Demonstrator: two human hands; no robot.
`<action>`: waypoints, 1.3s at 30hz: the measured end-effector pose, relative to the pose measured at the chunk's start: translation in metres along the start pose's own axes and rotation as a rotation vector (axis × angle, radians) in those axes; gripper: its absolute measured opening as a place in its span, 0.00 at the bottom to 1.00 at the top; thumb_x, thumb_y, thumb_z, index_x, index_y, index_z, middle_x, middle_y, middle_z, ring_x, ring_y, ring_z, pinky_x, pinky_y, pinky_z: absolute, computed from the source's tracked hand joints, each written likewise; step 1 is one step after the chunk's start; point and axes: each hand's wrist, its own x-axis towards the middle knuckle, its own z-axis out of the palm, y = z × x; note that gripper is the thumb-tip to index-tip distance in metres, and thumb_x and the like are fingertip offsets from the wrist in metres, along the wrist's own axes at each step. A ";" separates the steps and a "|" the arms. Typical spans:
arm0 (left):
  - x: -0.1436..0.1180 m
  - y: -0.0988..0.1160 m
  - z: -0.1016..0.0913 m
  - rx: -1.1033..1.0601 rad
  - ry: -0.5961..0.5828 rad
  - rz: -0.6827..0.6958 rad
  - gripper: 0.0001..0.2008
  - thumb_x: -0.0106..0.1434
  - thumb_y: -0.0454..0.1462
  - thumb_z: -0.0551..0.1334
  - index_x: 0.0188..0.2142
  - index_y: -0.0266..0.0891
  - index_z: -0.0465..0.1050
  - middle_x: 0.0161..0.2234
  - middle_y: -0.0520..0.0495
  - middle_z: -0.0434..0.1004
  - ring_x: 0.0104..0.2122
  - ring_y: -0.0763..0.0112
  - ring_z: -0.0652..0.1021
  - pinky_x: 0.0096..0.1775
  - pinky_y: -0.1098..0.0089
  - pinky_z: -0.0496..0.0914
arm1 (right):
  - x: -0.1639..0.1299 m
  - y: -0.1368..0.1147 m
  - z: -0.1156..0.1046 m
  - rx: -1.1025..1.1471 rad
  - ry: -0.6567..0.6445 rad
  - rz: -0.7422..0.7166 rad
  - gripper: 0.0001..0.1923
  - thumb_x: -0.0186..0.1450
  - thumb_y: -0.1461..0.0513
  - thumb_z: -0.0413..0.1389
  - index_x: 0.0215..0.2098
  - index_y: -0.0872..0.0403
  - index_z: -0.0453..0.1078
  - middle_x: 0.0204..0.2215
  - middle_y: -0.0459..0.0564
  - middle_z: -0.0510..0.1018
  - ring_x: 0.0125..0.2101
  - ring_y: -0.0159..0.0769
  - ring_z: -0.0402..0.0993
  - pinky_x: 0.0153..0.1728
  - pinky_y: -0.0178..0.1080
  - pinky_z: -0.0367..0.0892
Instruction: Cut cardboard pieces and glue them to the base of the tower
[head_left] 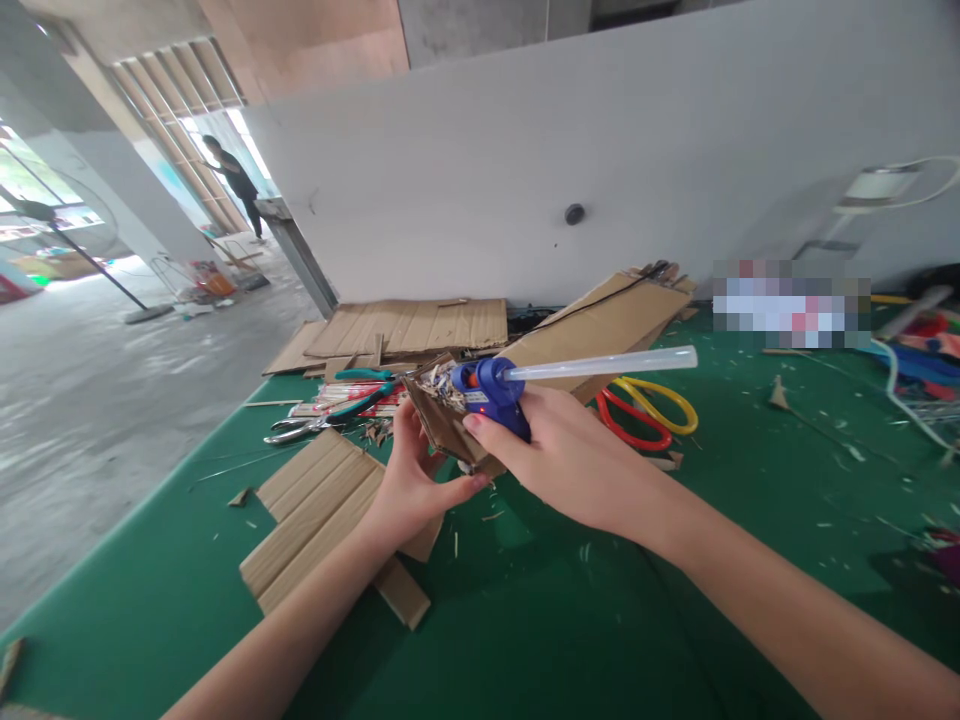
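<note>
Hands (566,455) curled round cardboard (441,428), left, and glue gun (496,398), right.

There are two bare hands, one left hand (411,475) and one right hand (562,455); one blue plastic glue gun (495,395); one long translucent glue stick (607,364); and one small brown cardboard construction (439,420). I count one red plastic handle loop (654,446), one yellow plastic handle loop (664,386), two curved teal tool grips (364,402), one green-topped counter (750,500), one round black wall fitting (574,214) and one dark-clothed person (238,180). Flat tan cardboard pieces (319,500) are several, overlapping too much for an exact count.
</note>
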 end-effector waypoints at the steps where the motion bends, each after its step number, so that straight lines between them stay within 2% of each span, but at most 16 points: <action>1: 0.000 0.000 0.000 -0.005 -0.005 0.003 0.46 0.45 0.35 0.72 0.58 0.52 0.48 0.56 0.43 0.63 0.57 0.52 0.66 0.52 0.52 0.68 | 0.000 -0.001 0.000 -0.003 0.009 -0.006 0.13 0.67 0.55 0.46 0.36 0.52 0.68 0.29 0.47 0.75 0.30 0.33 0.70 0.28 0.36 0.61; 9: 0.001 -0.001 0.000 0.007 -0.035 0.044 0.45 0.46 0.35 0.72 0.58 0.52 0.49 0.55 0.43 0.64 0.56 0.54 0.67 0.51 0.56 0.70 | -0.001 -0.005 -0.002 0.014 0.009 0.005 0.14 0.67 0.55 0.46 0.39 0.53 0.69 0.30 0.47 0.75 0.30 0.34 0.70 0.28 0.36 0.61; 14: 0.000 0.000 0.001 0.015 -0.032 0.051 0.45 0.46 0.35 0.72 0.58 0.51 0.49 0.55 0.43 0.63 0.56 0.54 0.67 0.52 0.56 0.70 | -0.001 -0.005 -0.004 0.018 0.005 0.031 0.14 0.67 0.54 0.46 0.34 0.53 0.68 0.24 0.45 0.73 0.24 0.31 0.68 0.26 0.36 0.60; 17: 0.000 0.001 0.000 0.015 -0.032 0.054 0.45 0.45 0.34 0.72 0.58 0.51 0.48 0.55 0.43 0.63 0.56 0.54 0.67 0.50 0.57 0.71 | -0.002 -0.004 -0.009 0.012 -0.044 0.107 0.16 0.66 0.51 0.46 0.29 0.53 0.66 0.19 0.42 0.70 0.18 0.29 0.65 0.21 0.35 0.58; 21: 0.002 0.002 0.000 0.022 -0.034 0.094 0.44 0.45 0.34 0.72 0.57 0.50 0.50 0.56 0.43 0.62 0.57 0.54 0.66 0.49 0.59 0.71 | -0.003 -0.001 -0.019 -0.028 -0.097 0.147 0.17 0.65 0.50 0.47 0.26 0.53 0.63 0.17 0.42 0.69 0.16 0.27 0.63 0.19 0.34 0.56; 35: 0.003 0.001 0.000 0.026 -0.038 0.071 0.46 0.43 0.34 0.73 0.57 0.49 0.51 0.55 0.42 0.63 0.57 0.51 0.65 0.50 0.55 0.71 | 0.000 0.008 -0.016 -0.046 -0.140 0.151 0.16 0.65 0.51 0.46 0.30 0.53 0.66 0.20 0.43 0.69 0.18 0.28 0.63 0.20 0.34 0.54; 39: 0.003 0.002 0.000 0.058 -0.017 0.086 0.45 0.42 0.34 0.73 0.56 0.49 0.52 0.54 0.42 0.63 0.56 0.51 0.66 0.48 0.56 0.72 | 0.000 0.009 -0.017 -0.086 -0.121 0.105 0.15 0.66 0.53 0.46 0.33 0.52 0.68 0.22 0.43 0.71 0.21 0.29 0.63 0.21 0.34 0.54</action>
